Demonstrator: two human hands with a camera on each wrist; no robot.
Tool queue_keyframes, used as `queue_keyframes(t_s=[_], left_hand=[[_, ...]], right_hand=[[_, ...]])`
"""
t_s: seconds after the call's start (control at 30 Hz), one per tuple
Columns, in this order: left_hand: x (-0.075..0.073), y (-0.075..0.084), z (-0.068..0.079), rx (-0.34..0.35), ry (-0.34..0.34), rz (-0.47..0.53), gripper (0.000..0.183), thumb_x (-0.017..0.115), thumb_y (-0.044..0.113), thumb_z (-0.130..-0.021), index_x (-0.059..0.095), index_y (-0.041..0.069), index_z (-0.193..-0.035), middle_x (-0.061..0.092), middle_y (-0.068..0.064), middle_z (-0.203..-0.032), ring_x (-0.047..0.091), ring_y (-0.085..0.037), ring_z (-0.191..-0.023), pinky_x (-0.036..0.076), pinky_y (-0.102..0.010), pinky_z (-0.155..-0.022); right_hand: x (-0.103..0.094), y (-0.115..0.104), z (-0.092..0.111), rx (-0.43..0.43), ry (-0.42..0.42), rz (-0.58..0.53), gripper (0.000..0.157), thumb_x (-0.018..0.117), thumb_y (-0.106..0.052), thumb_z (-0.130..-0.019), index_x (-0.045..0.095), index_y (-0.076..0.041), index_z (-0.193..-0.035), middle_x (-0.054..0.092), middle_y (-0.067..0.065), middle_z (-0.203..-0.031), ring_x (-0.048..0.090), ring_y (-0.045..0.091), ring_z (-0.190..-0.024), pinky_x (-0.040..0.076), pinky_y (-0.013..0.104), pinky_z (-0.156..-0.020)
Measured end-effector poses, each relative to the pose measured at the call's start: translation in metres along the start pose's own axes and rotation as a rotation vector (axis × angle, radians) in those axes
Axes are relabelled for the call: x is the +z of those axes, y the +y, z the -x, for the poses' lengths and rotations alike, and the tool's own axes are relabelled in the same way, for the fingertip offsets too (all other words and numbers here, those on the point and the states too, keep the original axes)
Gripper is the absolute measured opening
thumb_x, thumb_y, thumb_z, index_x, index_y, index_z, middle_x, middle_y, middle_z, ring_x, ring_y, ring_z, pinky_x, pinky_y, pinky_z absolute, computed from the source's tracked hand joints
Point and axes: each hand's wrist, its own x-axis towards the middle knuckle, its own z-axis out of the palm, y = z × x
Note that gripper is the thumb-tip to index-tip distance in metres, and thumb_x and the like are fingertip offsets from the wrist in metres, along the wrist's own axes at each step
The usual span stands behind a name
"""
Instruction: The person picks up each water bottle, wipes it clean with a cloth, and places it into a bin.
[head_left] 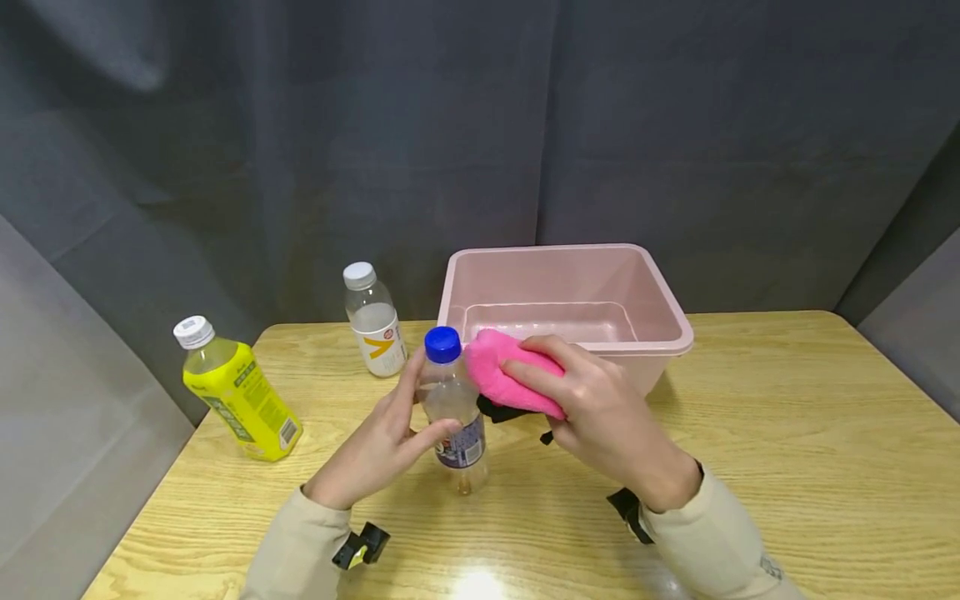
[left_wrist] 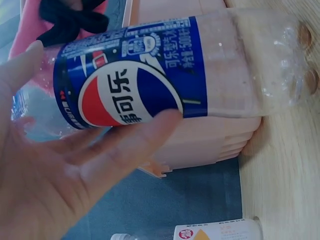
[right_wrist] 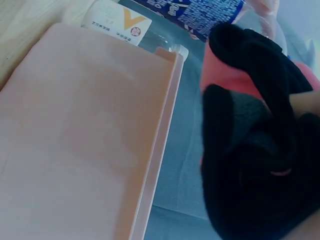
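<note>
My left hand (head_left: 378, 446) grips a clear cola bottle (head_left: 462, 446) with a blue cap, thumb on the near side and fingers around the other. The bottle stands nearly upright over the table; its blue label (left_wrist: 130, 80) shows a red, white and blue round logo in the left wrist view. A bunched cloth, pink on one side (head_left: 498, 371) and black on the other (right_wrist: 250, 145), is held in my right hand (head_left: 603, 408). The cloth lies against the bottle's right side, just below the cap. My right palm is hidden by the cloth in the right wrist view.
Behind my hands stands a pink plastic tub (head_left: 671, 337). To the left are a white-capped bottle with a white label (head_left: 382, 342) and, nearer the table's left edge, a yellow-labelled bottle (head_left: 243, 396). A dark curtain (head_left: 375, 167) hangs behind the wooden table (head_left: 787, 433).
</note>
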Motion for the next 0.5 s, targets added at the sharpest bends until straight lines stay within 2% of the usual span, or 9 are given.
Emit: queue_keyframes(t_s=[0.13,0.27,0.37,0.5], left_hand=[[-0.001,-0.002,0.000,0.010,-0.006,-0.001,0.091,0.069,0.012,-0.098,0.002,0.017,-0.160,0.055,-0.023,-0.138,0.065,-0.037,-0.109,0.059,-0.028,-0.069],[-0.001,-0.001,0.000,0.001,-0.021,0.020,0.091,0.069,0.011,-0.097,0.003,0.017,-0.159,0.054,-0.024,-0.138,0.064,-0.039,-0.111,0.060,-0.029,-0.070],[-0.002,-0.001,0.000,-0.007,-0.031,0.025,0.090,0.069,0.012,-0.098,0.002,0.017,-0.159,0.052,-0.026,-0.138,0.062,-0.043,-0.114,0.061,-0.033,-0.071],[-0.002,-0.001,-0.001,-0.013,-0.037,0.023,0.091,0.069,0.011,-0.098,0.002,0.018,-0.159,0.051,-0.026,-0.140,0.061,-0.045,-0.115,0.062,-0.036,-0.070]], right_hand=[[0.003,0.001,0.002,-0.010,-0.114,0.039,0.057,0.078,0.020,-0.065,0.074,-0.012,-0.112,0.065,0.012,-0.112,0.068,0.029,-0.083,0.061,0.043,-0.069],[0.008,0.000,0.007,-0.047,-0.288,0.084,0.049,0.079,0.018,-0.063,0.070,-0.016,-0.097,0.064,0.006,-0.098,0.064,0.022,-0.071,0.056,0.035,-0.056],[0.018,-0.002,0.011,-0.057,-0.441,0.106,0.041,0.081,0.012,-0.064,0.070,-0.018,-0.089,0.060,0.002,-0.086,0.059,0.019,-0.065,0.051,0.030,-0.052],[0.034,-0.005,0.017,-0.034,-0.601,0.126,0.036,0.080,0.009,-0.065,0.066,-0.021,-0.078,0.054,-0.002,-0.077,0.052,0.015,-0.061,0.045,0.028,-0.051]])
